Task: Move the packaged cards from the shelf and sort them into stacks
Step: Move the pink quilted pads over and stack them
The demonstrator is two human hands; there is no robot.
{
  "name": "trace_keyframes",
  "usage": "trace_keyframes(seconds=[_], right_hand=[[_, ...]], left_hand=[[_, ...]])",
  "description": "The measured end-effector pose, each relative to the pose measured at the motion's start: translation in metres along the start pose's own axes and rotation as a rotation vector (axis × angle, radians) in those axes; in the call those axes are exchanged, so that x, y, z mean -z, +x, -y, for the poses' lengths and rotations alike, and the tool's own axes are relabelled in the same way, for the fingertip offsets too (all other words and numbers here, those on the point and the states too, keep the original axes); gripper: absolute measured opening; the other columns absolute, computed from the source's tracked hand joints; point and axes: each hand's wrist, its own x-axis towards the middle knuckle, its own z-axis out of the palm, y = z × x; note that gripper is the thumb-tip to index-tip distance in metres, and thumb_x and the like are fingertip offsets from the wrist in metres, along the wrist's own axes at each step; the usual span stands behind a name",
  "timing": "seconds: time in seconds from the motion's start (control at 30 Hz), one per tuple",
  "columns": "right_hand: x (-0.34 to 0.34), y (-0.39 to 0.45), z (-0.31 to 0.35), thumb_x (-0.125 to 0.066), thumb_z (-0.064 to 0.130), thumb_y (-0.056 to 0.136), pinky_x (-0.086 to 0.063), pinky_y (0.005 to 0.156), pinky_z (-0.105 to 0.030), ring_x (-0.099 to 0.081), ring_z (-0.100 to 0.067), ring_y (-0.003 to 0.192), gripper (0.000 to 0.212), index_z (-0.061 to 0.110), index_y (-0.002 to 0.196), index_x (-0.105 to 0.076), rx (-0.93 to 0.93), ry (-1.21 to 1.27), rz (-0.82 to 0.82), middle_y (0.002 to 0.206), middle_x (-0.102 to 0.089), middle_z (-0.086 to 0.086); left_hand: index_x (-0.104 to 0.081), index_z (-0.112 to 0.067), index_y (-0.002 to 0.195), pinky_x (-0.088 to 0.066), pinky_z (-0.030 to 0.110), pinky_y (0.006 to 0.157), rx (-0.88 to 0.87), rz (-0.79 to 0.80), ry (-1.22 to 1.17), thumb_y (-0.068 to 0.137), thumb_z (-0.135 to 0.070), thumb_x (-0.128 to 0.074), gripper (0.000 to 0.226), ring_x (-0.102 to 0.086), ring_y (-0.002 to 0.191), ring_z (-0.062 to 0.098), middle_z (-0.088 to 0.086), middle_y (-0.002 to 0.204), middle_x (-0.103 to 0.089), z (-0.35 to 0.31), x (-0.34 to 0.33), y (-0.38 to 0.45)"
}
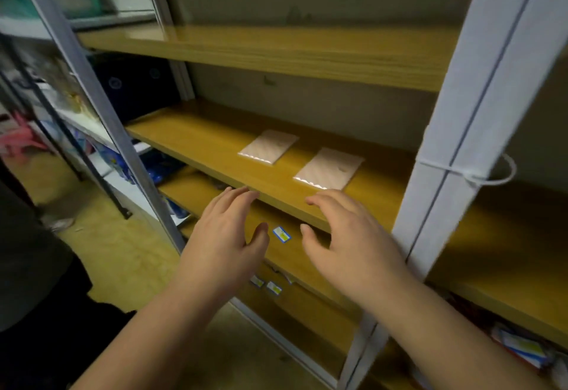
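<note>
Two pale pink packaged card packs lie flat on the middle wooden shelf (196,140): the left pack (268,146) further back, the right pack (329,168) nearer the front edge. My left hand (226,233) hovers in front of the shelf edge, fingers straight and empty, fingertips at the edge. My right hand (347,236) is also empty, fingers spread and loosely bent, just below and in front of the right pack. Neither hand touches a pack.
A grey metal upright (479,113) with a white zip tie (479,174) stands at the right, another upright (101,106) at the left. Small blue-and-white labels (282,233) lie on the lower shelf. Coloured packages (519,346) sit bottom right. Dark boxes (135,85) stand on the neighbouring rack.
</note>
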Motion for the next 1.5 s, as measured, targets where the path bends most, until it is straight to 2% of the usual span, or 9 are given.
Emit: trace_keyframes(seconds=[0.37,0.5,0.77,0.93,1.03,1.17,1.27,1.4,1.5], right_hand=[[-0.049,0.078,-0.009,-0.056,0.040,0.091,-0.042,0.101,-0.024,-0.046,-0.005,0.121,0.041,0.028,0.131,-0.055,-0.167,-0.053,-0.024,0.130,-0.053,0.014],[-0.061,0.093,-0.006,-0.057,0.038,0.091,-0.038,0.102,-0.022,-0.046,-0.005,0.121,0.039,0.029,0.129,-0.056,-0.276,-0.082,-0.060,0.129,-0.053,0.015],[-0.085,0.118,0.003,-0.056,0.038,0.092,-0.040,0.108,-0.031,-0.045,-0.007,0.127,0.043,0.028,0.133,-0.055,-0.433,-0.166,-0.125,0.134,-0.052,0.014],[-0.100,0.130,0.010,-0.057,0.038,0.091,-0.040,0.109,-0.033,-0.045,-0.007,0.128,0.045,0.027,0.135,-0.055,-0.492,-0.182,-0.151,0.134,-0.053,0.014],[-0.106,0.137,0.012,-0.052,0.044,0.091,-0.040,0.108,-0.030,-0.042,-0.003,0.128,0.048,0.030,0.137,-0.052,-0.510,-0.204,-0.155,0.136,-0.051,0.016],[-0.112,0.136,0.013,-0.050,0.046,0.091,-0.036,0.106,-0.025,-0.040,-0.002,0.128,0.049,0.033,0.138,-0.050,-0.550,-0.229,-0.161,0.136,-0.049,0.018],[-0.111,0.133,0.013,-0.052,0.045,0.092,-0.034,0.107,-0.027,-0.038,-0.003,0.130,0.049,0.033,0.139,-0.049,-0.601,-0.243,-0.164,0.137,-0.049,0.017],[-0.105,0.134,0.009,-0.049,0.053,0.092,-0.040,0.105,-0.033,-0.044,-0.015,0.127,0.058,0.026,0.143,-0.041,-0.762,-0.410,-0.095,0.136,-0.051,0.004],[-0.098,0.140,0.001,-0.037,0.070,0.091,-0.043,0.104,-0.040,-0.048,-0.027,0.125,0.079,0.016,0.148,-0.031,-0.952,-0.590,0.076,0.137,-0.052,-0.011]], left_hand=[[-0.039,-0.030,0.150,-0.027,0.023,0.106,-0.095,0.084,-0.107,0.093,-0.043,-0.056,0.061,-0.033,0.140,0.007,-0.010,0.154,-0.042,0.075,-0.043,0.113],[-0.023,-0.030,0.155,-0.037,0.038,0.110,-0.095,0.116,-0.150,0.092,-0.058,-0.050,0.073,-0.031,0.145,0.021,-0.001,0.163,-0.028,0.096,-0.058,0.159],[-0.018,-0.020,0.157,-0.027,0.049,0.112,0.046,0.410,0.315,0.079,-0.089,-0.017,0.105,-0.031,0.143,0.041,0.021,0.158,-0.033,0.118,-0.101,0.270],[-0.017,-0.014,0.156,-0.034,0.044,0.105,-0.007,0.454,0.329,0.080,-0.085,-0.029,0.105,-0.039,0.134,0.043,0.026,0.150,-0.039,0.113,-0.117,0.292],[-0.015,-0.015,0.156,-0.036,0.044,0.105,-0.053,0.430,0.251,0.080,-0.082,-0.041,0.104,-0.041,0.133,0.042,0.025,0.148,-0.042,0.116,-0.117,0.296],[-0.035,-0.012,0.143,-0.040,0.043,0.102,-0.042,0.388,0.079,0.064,-0.083,-0.064,0.111,-0.047,0.126,0.043,0.023,0.137,-0.046,0.127,-0.112,0.302],[-0.038,-0.012,0.142,-0.045,0.041,0.095,-0.020,0.356,-0.143,0.061,-0.067,-0.081,0.107,-0.051,0.119,0.044,0.022,0.134,-0.044,0.133,-0.110,0.306],[-0.042,-0.014,0.143,-0.049,0.036,0.089,0.065,0.376,-0.471,0.073,-0.038,-0.086,0.086,-0.058,0.116,0.035,0.014,0.132,-0.056,0.141,-0.114,0.307],[-0.058,-0.016,0.114,-0.052,0.022,0.064,0.191,0.429,-0.863,0.078,-0.022,-0.085,0.045,-0.071,0.090,0.021,0.005,0.108,-0.072,0.150,-0.111,0.298]])
